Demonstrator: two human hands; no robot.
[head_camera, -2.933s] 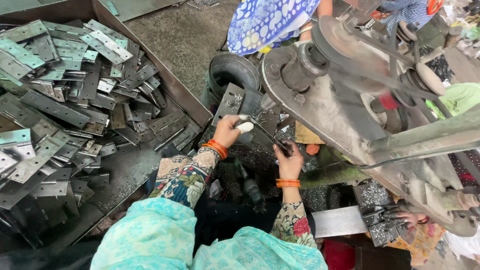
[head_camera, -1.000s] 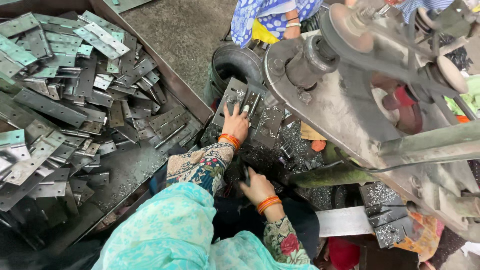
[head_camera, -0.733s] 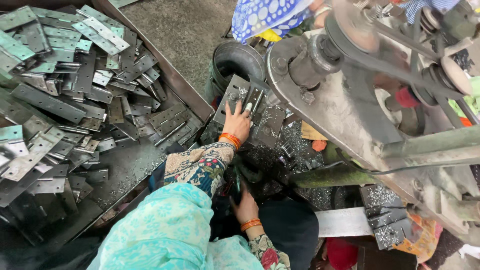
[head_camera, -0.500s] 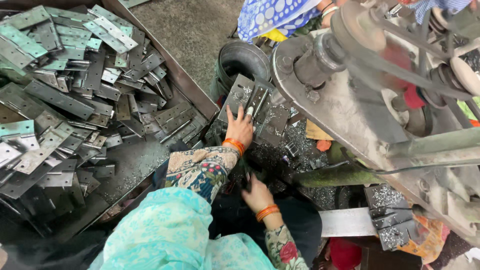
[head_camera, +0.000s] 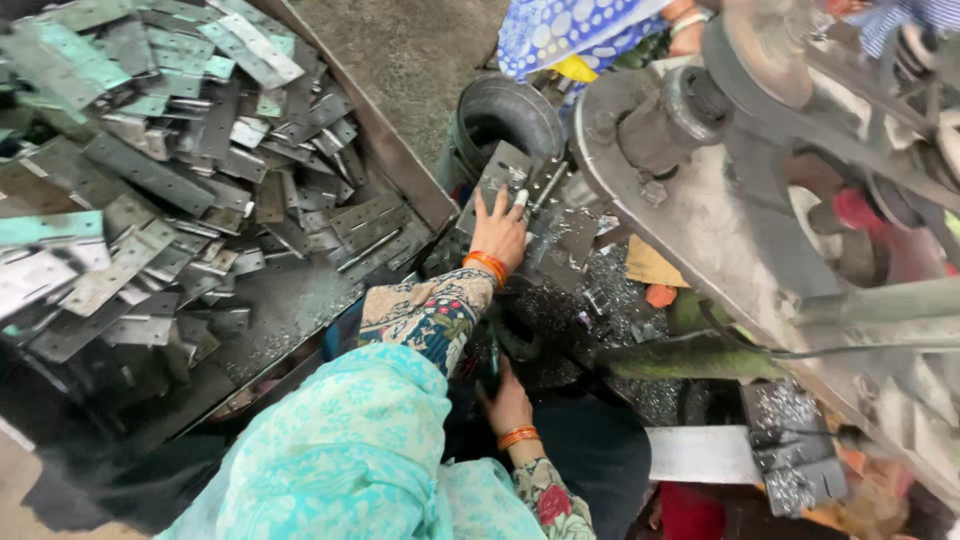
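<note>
Since the earlier frames, little has moved: left hand (head_camera: 499, 232) stays flat with fingers spread on one grey metal plate (head_camera: 503, 178) beside a black round tub (head_camera: 505, 118). Right hand (head_camera: 507, 400) is low, closed around a dark tool (head_camera: 494, 352). Many hinges (head_camera: 180, 150) fill one tray (head_camera: 400, 160) at left; a big machine (head_camera: 760, 230) stands right.
</note>
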